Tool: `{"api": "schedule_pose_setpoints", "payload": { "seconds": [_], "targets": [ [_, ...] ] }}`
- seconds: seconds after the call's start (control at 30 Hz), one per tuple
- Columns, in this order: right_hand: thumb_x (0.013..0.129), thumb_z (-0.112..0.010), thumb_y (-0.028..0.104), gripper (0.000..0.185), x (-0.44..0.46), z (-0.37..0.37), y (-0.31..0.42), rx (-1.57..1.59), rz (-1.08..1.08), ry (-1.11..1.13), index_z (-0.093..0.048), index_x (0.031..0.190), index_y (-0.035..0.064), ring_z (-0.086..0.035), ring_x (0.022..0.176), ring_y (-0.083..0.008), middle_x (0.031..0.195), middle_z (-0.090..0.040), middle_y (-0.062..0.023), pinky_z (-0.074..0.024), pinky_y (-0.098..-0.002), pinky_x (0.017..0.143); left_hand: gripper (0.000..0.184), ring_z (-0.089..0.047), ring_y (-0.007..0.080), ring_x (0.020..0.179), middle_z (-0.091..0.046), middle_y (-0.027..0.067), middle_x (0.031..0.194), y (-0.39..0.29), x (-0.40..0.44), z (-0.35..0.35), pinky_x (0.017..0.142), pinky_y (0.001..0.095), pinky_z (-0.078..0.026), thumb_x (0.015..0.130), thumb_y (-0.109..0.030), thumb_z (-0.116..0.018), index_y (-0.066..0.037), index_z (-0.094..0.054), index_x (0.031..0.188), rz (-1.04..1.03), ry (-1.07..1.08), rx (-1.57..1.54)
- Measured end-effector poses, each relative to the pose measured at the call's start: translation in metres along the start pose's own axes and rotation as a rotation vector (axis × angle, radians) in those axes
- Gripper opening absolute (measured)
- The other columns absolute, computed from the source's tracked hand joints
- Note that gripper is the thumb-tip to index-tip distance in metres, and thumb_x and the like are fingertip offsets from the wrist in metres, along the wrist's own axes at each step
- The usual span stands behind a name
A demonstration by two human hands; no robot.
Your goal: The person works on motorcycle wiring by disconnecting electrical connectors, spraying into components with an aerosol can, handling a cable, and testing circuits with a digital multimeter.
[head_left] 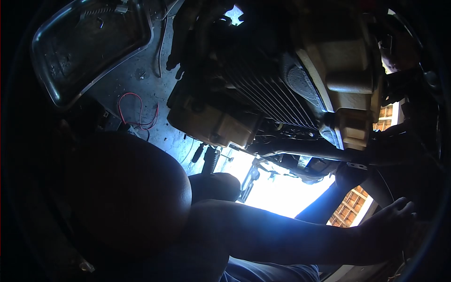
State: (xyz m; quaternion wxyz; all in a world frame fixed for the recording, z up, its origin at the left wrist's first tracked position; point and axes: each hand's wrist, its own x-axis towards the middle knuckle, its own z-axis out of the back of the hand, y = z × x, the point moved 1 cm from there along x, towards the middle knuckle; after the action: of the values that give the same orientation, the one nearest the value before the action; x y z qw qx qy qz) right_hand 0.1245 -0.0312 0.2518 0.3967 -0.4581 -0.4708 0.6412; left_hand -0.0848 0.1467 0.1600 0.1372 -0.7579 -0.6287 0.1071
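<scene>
The view is tilted sideways and very dark. My right hand (392, 223) is at the lower right, with its fingers curled together where a thin cable (389, 185) runs in. Beyond my right forearm, a second arm, seemingly my left, rises to a shadowed left hand (350, 177) beside a dark tube (310, 152). Its fingers do not show clearly. Above both hands is a motorcycle engine with a finned cylinder (270, 89), a tan cover (345, 70) and a lower case (211, 120).
A metal tray (89, 51) at the upper left holds a spring (98, 11) and small parts. A red wire (141, 110) lies on the grey floor (164, 113). A knee (141, 188) fills the lower left. Bright light and roof tiles (350, 207) show behind the arms.
</scene>
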Motion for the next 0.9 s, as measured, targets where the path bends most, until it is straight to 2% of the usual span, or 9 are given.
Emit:
{"api": "schedule_pose_setpoints", "payload": {
  "seconds": [0.27, 0.4, 0.43, 0.5, 0.6, 0.63, 0.7, 0.73, 0.9],
  "targets": [
    [0.088, -0.075, 0.018, 0.025, -0.004, 0.001, -0.005, -0.001, 0.041, 0.047, -0.07, 0.106, 0.0018, -0.069, 0.099, -0.0327, 0.108, -0.072, -0.0151, -0.0534, -0.0446, 0.094, 0.017, -0.062, 0.0155, 0.091, -0.069, -0.0005, 0.094, 0.001, 0.001, 0.009, 0.08, 0.0327, -0.051, 0.092, -0.025, -0.066, -0.014, -0.074, 0.081, -0.029, 0.052, -0.042],
    [0.088, -0.076, 0.019, 0.025, -0.01, -0.002, -0.014, 0.05, 0.13, 0.179, -0.07, 0.105, 0.002, -0.069, 0.099, -0.0328, 0.108, -0.072, -0.0148, -0.0533, -0.0449, 0.094, 0.017, -0.062, 0.0154, 0.09, -0.069, -0.0006, 0.094, -0.004, 0.001, 0.0, 0.079, 0.0327, -0.051, 0.092, -0.025, -0.066, -0.014, -0.074, 0.081, -0.035, 0.079, -0.055],
    [0.088, -0.076, 0.019, 0.025, -0.009, -0.004, -0.012, 0.042, 0.137, 0.177, -0.071, 0.105, 0.002, -0.069, 0.099, -0.0329, 0.108, -0.072, -0.0148, -0.0532, -0.045, 0.095, 0.017, -0.062, 0.0153, 0.09, -0.069, -0.0006, 0.094, -0.004, 0.0, -0.001, 0.079, 0.0327, -0.051, 0.092, -0.025, -0.066, -0.014, -0.074, 0.081, -0.034, 0.079, -0.05],
    [0.087, -0.075, 0.019, 0.024, -0.006, -0.002, -0.005, -0.012, 0.098, 0.022, -0.071, 0.102, 0.001, -0.07, 0.095, -0.0349, 0.103, -0.073, -0.0153, -0.0524, -0.0455, 0.095, 0.017, -0.062, 0.0153, 0.09, -0.069, -0.0006, 0.094, -0.006, 0.0, -0.003, 0.079, 0.0327, -0.051, 0.092, -0.025, -0.067, -0.014, -0.074, 0.081, -0.03, 0.073, -0.041],
    [0.088, -0.075, 0.023, 0.032, -0.003, 0.009, 0.003, -0.064, 0.217, 0.19, -0.069, 0.109, -0.0007, -0.07, 0.096, -0.0341, 0.105, -0.072, -0.0142, -0.0512, -0.0446, 0.098, 0.018, -0.062, 0.0153, 0.089, -0.069, -0.0003, 0.093, -0.006, 0.0, -0.004, 0.079, 0.033, -0.052, 0.093, -0.025, -0.066, -0.014, -0.074, 0.081, -0.037, 0.11, -0.083],
    [0.091, -0.072, 0.023, 0.033, -0.006, 0.008, 0.005, 0.012, -0.026, 0.139, -0.067, 0.113, -0.0017, -0.069, 0.097, -0.0323, 0.108, -0.072, -0.014, -0.0515, -0.0418, 0.097, 0.018, -0.063, 0.0153, 0.089, -0.069, -0.0001, 0.093, -0.006, 0.0, -0.003, 0.079, 0.0331, -0.052, 0.093, -0.025, -0.066, -0.014, -0.074, 0.081, -0.042, 0.132, -0.11],
    [0.095, -0.068, 0.022, 0.034, -0.026, -0.002, 0.014, 0.091, -0.269, 0.088, -0.065, 0.117, -0.0027, -0.069, 0.099, -0.0304, 0.111, -0.071, -0.0138, -0.0518, -0.0389, 0.097, 0.018, -0.063, 0.0153, 0.088, -0.07, 0.0003, 0.092, -0.005, 0.002, -0.001, 0.079, 0.0334, -0.053, 0.093, -0.026, -0.066, -0.014, -0.074, 0.081, -0.052, 0.181, -0.162],
    [0.095, -0.068, 0.022, 0.033, -0.031, -0.005, 0.017, 0.092, -0.292, 0.047, -0.065, 0.117, -0.0027, -0.069, 0.1, -0.0312, 0.111, -0.07, -0.0144, -0.0515, -0.0397, 0.097, 0.019, -0.064, 0.0153, 0.088, -0.07, 0.0005, 0.092, -0.003, 0.003, 0.0, 0.079, 0.0335, -0.053, 0.094, -0.026, -0.066, -0.014, -0.074, 0.082, -0.059, 0.201, -0.182],
    [0.095, -0.069, 0.019, 0.032, -0.024, -0.004, 0.006, -0.067, -0.051, -0.068, -0.064, 0.119, -0.003, -0.068, 0.104, -0.035, 0.115, -0.069, -0.0178, -0.0503, -0.0441, 0.101, 0.02, -0.065, 0.0154, 0.086, -0.07, 0.0015, 0.091, -0.004, 0.002, 0.005, 0.079, 0.0342, -0.055, 0.095, -0.026, -0.065, -0.014, -0.074, 0.082, -0.08, 0.306, -0.263]
  ]
}}
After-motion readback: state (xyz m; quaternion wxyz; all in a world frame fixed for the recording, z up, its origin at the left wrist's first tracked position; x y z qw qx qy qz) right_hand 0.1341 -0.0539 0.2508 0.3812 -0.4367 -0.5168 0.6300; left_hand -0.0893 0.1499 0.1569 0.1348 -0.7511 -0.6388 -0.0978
